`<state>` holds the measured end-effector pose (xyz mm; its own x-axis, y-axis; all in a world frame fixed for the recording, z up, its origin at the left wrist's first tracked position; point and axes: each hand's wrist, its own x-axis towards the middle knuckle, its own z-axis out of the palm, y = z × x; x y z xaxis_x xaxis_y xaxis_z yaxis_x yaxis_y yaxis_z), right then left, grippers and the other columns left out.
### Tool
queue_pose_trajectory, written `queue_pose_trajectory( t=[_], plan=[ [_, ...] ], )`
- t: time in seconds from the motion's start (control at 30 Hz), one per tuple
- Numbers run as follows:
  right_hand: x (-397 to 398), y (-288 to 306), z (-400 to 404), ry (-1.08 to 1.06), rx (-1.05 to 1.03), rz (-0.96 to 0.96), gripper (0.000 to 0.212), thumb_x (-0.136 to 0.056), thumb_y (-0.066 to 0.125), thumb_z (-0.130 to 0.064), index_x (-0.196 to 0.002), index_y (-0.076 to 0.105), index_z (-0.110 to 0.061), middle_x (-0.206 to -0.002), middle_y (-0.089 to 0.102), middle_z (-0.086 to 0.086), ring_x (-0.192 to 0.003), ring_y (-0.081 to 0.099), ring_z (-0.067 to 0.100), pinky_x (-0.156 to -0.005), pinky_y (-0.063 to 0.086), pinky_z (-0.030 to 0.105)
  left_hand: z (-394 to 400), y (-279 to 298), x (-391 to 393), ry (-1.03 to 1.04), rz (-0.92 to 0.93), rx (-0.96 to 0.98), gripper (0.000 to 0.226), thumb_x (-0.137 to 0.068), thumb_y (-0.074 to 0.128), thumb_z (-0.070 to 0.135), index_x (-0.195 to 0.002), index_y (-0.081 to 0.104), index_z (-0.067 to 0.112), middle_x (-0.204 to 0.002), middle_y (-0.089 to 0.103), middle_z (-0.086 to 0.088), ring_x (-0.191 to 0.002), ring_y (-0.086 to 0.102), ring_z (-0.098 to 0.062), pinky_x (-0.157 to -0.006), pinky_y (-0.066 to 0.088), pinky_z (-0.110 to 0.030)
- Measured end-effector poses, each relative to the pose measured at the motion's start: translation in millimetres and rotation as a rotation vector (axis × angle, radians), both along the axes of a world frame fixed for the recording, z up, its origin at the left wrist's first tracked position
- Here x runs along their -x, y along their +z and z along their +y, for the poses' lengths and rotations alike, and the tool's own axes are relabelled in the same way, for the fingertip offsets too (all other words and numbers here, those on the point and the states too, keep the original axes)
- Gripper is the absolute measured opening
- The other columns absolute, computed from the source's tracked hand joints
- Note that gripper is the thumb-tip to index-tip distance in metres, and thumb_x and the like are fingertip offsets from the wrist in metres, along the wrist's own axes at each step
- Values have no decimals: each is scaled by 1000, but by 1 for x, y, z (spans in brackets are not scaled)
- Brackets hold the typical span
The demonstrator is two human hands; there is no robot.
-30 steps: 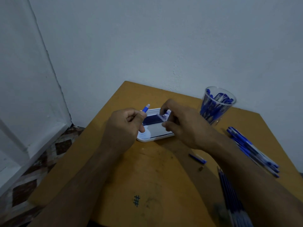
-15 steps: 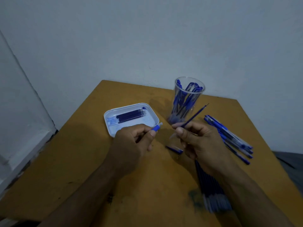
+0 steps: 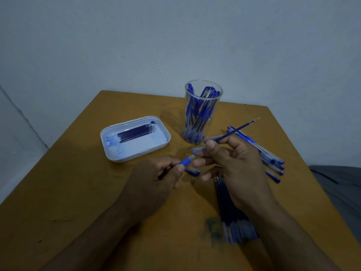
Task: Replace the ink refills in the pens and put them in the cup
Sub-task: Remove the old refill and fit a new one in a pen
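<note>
The left hand [image 3: 154, 182] sits just below the middle of the view, its fingers curled round a pen barrel [image 3: 186, 161] whose blue grip end pokes out past the thumb toward 1 o'clock. The right hand [image 3: 234, 169] is just beside it at 3 o'clock, thumb and forefinger pinching a thin dark blue ink refill [image 3: 237, 130] that slants up toward 2 o'clock, its metal tip free in the air above the surface [image 3: 78, 202]. A pale, blurred piece, apparently the pen's clear part, shows between the right hand's fingers [image 3: 201, 162] close to the barrel's end; whether the two touch cannot be told. At 12 o'clock from the hands stands a clear cup [image 3: 203, 112], upright and packed with blue-capped pens. At 10 o'clock lies a white tray [image 3: 136, 151] with a row of dark refills [image 3: 134, 132] laid side by side across it. At 3 o'clock, partly behind the right hand, a loose pile of pens [image 3: 273, 161] rests on the surface. Under the right wrist, toward 5 o'clock, a bundle of refills [image 3: 232, 218] lies fanned out beside a dark ink smudge [image 3: 212, 227]. Between the hands, on the surface, lie a short blue pen piece [image 3: 192, 171] and a tiny brass-coloured tip [image 3: 193, 180], near each other but apart.
</note>
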<state>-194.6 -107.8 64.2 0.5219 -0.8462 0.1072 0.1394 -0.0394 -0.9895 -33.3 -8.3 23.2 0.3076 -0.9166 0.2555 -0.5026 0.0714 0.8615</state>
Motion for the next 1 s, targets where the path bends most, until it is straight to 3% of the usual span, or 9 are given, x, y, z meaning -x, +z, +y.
queue_pose_trajectory(
  t=[0.63, 0.77, 0.87, 1.0],
  plan=[
    [12, -5, -1, 54, -60, 37, 13, -99, 56, -7, -106, 62, 3, -92, 75, 19, -80, 74, 31, -51, 58, 34, 1, -2, 7, -10, 10, 22, 20, -93, 55, 41, -97, 72, 32, -67, 70, 10, -55, 62, -5, -51, 42, -15],
    [14, -4, -4, 177, -64, 185, 13, -94, 64, -6, -104, 71, 0, -90, 71, 26, -76, 67, 29, -50, 54, 32, 3, -4, 9, -33, -19, 38, 12, -96, 61, 34, -95, 73, 34, -68, 70, 10, -61, 65, -12, -53, 46, -22],
    [9, -2, 1, 168, -121, 156, 28, -89, 70, -15, -115, 67, -5, -96, 69, 25, -71, 65, 24, -45, 51, 30, 2, -4, 8, -26, -3, 35, 12, -97, 61, 34, -96, 73, 34, -69, 70, 9, -59, 64, -12, -53, 45, -22],
    [8, -3, 1, 48, -97, 93, 19, -94, 66, -17, -95, 66, 2, -76, 70, 14, -59, 61, 23, -40, 48, 29, 1, -4, 7, -13, 4, 25, 16, -98, 58, 39, -97, 73, 33, -68, 70, 10, -58, 62, -8, -53, 44, -18]
  ],
)
